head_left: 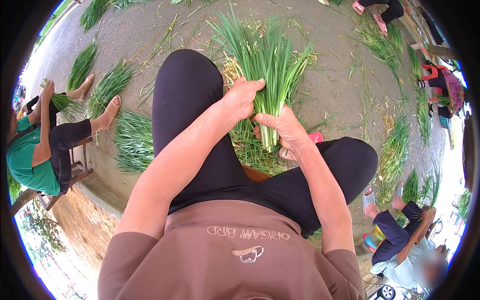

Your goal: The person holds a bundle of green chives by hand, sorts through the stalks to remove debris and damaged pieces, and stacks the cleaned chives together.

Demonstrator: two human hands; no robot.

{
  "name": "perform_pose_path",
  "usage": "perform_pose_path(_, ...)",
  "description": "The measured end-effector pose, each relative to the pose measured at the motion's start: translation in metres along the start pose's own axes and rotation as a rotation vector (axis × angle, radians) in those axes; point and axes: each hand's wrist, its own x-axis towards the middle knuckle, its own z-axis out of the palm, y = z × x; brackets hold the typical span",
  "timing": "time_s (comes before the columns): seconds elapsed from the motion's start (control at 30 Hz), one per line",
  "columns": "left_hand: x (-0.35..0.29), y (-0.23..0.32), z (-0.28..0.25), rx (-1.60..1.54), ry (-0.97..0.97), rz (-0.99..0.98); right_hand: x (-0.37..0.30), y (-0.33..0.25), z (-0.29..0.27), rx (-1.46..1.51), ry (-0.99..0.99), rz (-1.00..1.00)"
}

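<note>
A thick bunch of garlic chives (270,75) stands upright between my knees, its green leaf tips fanned toward the far side and its pale stem ends (269,139) pointing at me. My left hand (241,97) grips the bunch from the left side, thumb lying across the leaves. Lower down, my right hand (284,126) is wrapped round the pale stems, its thumb across the front. Parts of the fingers on both hands are hidden behind the bunch. Beneath it, loose green and straw-coloured leaves (250,145) lie on the ground between my legs.
Chive piles (134,142) lie left of my knee, with another heap (395,150) at the right. Trimmings are scattered over the grey ground (330,75). A seated person in green (37,145) handles chives at the left; another person (400,250) sits at the lower right.
</note>
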Motion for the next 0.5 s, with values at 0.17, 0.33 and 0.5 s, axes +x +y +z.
perform_pose_path(0.17,-0.005,0.008,-0.002,0.095,-0.042,-0.026,0.002,-0.010,-0.013,0.161,0.053,0.016)
perform_pose_path(0.33,-0.013,0.013,-0.002,0.283,-0.067,-0.133,0.008,-0.020,-0.046,0.609,0.048,-0.124)
perform_pose_path(0.5,-0.018,0.011,0.002,0.283,-0.504,-0.262,-0.011,-0.025,-0.022,0.486,-0.057,-0.135)
